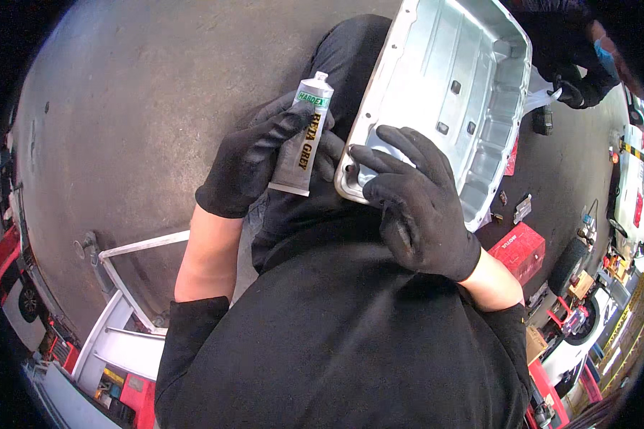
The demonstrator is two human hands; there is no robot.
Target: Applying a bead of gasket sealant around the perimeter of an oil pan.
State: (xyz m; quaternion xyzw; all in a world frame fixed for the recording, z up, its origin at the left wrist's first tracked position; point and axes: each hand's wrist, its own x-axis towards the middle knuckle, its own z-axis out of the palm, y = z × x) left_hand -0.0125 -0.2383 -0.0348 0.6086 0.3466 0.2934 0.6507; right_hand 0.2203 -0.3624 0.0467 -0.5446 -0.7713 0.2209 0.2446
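Note:
My left hand (254, 154), in a black glove, is closed around a silver-grey sealant tube (293, 161). The tube stands nearly upright, nozzle up, with a green band near its top and its flat crimped end down. On the right, a shiny metal oil pan (436, 79) leans over my leg, hollow side up, with bolt holes along its rim. My right hand (418, 196), gloved in black too, lies over the pan's near corner. Its fingers are stretched out and apart, the index tip close to a corner hole. Whether it presses on the metal I cannot tell.
Beyond the pan, another person's black-gloved hand (571, 93) is beside a white plastic bag (540, 93). A red box (519, 250) and small metal parts (522, 207) sit on the floor at right. A white metal frame (125, 286) stands left. Vehicles line both sides.

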